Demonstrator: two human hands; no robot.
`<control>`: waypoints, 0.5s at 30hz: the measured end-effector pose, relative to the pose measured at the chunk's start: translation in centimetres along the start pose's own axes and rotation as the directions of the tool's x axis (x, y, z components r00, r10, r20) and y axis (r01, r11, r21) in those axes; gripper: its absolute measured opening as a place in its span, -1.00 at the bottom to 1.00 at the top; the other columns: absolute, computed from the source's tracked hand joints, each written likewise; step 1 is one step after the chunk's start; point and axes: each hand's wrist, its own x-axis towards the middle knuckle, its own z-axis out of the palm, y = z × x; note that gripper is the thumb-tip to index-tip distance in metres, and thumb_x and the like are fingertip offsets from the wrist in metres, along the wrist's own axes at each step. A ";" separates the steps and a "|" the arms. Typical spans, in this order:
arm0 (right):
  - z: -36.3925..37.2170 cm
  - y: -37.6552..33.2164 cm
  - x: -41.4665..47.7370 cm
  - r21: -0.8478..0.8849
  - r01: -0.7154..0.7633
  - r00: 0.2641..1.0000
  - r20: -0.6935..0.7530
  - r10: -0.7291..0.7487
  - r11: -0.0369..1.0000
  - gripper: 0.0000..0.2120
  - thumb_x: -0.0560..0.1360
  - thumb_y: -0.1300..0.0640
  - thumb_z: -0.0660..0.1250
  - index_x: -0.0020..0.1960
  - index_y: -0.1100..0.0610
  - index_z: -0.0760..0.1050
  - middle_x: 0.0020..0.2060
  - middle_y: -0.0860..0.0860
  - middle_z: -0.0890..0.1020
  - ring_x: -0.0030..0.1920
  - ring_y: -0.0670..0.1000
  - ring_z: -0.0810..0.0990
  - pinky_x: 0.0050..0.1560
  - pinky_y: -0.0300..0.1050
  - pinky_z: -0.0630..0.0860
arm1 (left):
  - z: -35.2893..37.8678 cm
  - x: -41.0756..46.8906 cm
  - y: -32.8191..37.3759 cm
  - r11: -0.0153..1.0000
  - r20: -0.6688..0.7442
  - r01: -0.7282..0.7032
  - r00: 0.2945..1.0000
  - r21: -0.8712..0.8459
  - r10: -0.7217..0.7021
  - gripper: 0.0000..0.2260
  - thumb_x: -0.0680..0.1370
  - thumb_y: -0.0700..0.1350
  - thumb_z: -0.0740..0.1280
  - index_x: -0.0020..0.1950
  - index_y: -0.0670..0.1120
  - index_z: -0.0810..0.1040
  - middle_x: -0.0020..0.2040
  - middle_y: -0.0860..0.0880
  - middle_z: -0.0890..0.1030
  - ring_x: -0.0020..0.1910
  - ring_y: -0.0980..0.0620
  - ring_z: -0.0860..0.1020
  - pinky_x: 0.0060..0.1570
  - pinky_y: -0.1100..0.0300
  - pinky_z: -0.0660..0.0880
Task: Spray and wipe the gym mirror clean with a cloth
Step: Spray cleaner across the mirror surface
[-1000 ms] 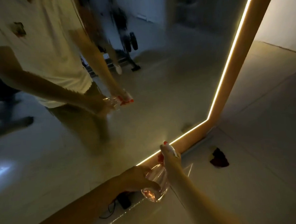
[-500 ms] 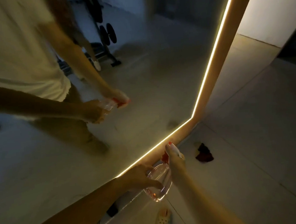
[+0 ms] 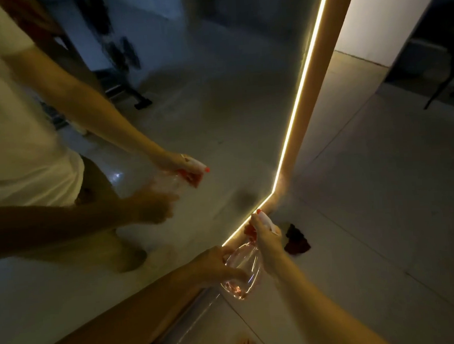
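Right hand (image 3: pixel 266 236) grips the red-and-white trigger head of the clear spray bottle (image 3: pixel 247 264), nozzle aimed at the mirror (image 3: pixel 202 106) near its lit lower corner. Left hand (image 3: pixel 216 264) has its fingers curled around the bottle body. Dark red cloth (image 3: pixel 296 239) lies on the floor (image 3: pixel 371 215) just right of the bottle, nothing touching it.

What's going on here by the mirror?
A person is holding a clear spray bottle in both hands, close to the lower corner of a big mirror. The right hand grips the sprayer top; the left hand holds its body. A dark cloth lies on the floor nearby, untouched.
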 end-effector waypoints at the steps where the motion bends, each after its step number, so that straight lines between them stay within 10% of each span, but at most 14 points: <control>1: 0.0 -0.7 0.3 -0.002 0.015 1.000 0.011 -0.015 1.000 -0.84 0.63 0.01 0.40 0.00 0.11 0.64 -0.21 0.08 0.61 -0.11 0.12 0.58 -0.05 0.02 0.53 | -0.3 0.5 0.3 1.000 0.004 -0.010 1.000 -0.005 0.010 -0.43 0.40 0.12 0.64 0.35 0.13 0.52 0.10 0.10 0.64 0.10 0.06 0.65 0.23 0.03 0.61; 8: 0.0 -3.0 2.9 -0.006 0.040 0.998 -0.038 -0.040 0.999 -0.62 0.58 -0.01 0.45 0.29 0.20 0.60 -0.03 0.16 0.56 -0.16 0.03 0.59 -0.14 -0.10 0.61 | -1.6 3.5 2.3 0.996 0.020 -0.068 0.997 -0.057 0.070 -0.43 0.12 0.30 0.62 0.06 0.22 0.56 0.05 0.10 0.71 0.05 0.06 0.70 0.21 -0.03 0.64; 15: -3.4 -6.3 4.4 -0.081 0.151 0.988 0.048 -0.147 0.985 -0.60 0.55 -0.05 0.47 0.22 0.23 0.60 -0.19 0.10 0.62 -0.10 0.12 0.61 0.00 0.08 0.59 | -0.3 6.0 6.0 0.976 0.050 -0.169 0.983 -0.136 0.177 -0.27 0.13 0.30 0.68 0.24 0.14 0.60 0.09 0.06 0.71 0.11 0.01 0.70 0.23 -0.05 0.63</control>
